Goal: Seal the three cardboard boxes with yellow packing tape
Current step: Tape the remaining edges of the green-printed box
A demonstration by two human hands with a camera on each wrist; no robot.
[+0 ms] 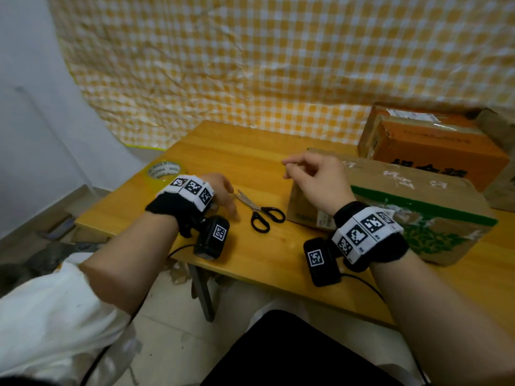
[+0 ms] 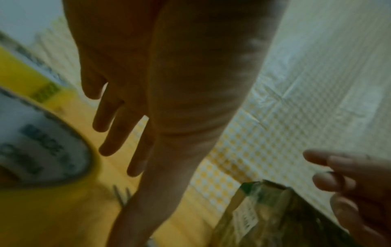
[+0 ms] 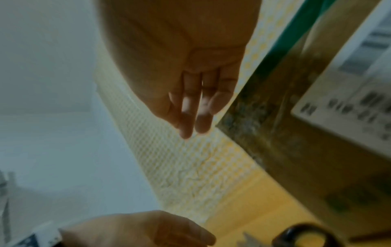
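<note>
Yellow packing tape roll (image 1: pixel 164 171) is lying unused at the wooden desk's (image 1: pixel 250 151) left edge, brown cardboard boxes (image 1: pixel 412 201) apparently awaiting sealing, while both hands (image 1: pixel 223 190) (image 1: pixel 315 176) are hovering empty, fingers loosely relaxed.

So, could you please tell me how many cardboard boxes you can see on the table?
3, possibly more out of frame: the green-striped box nearest the right hand, the orange box behind it, and a plain brown box cut off at the right edge.

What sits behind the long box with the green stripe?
Behind the green-striped box stands an orange box, with another brown box at the right edge. Their lower parts are hidden by the box in front.
</note>
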